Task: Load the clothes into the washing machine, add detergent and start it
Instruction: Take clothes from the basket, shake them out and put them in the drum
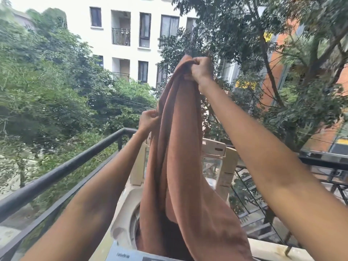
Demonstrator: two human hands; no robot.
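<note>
A long brown cloth [180, 151] hangs down in the middle of the view, its lower end inside the drum of a beige top-loading washing machine [122, 230]. My right hand [200, 69] grips the cloth's top end high up. Lower and to the left, my left hand [147, 120] pinches the cloth's left edge. The machine's lid [224, 166] stands raised behind the cloth. A grey control panel [128, 254] shows at the bottom edge. The drum's inside is mostly hidden by the cloth.
A black balcony railing [62, 170] runs along the left and continues behind the machine on the right [320, 159]. Trees, a white building and an orange wall lie beyond the balcony. A pale ledge [273, 249] sits at the lower right.
</note>
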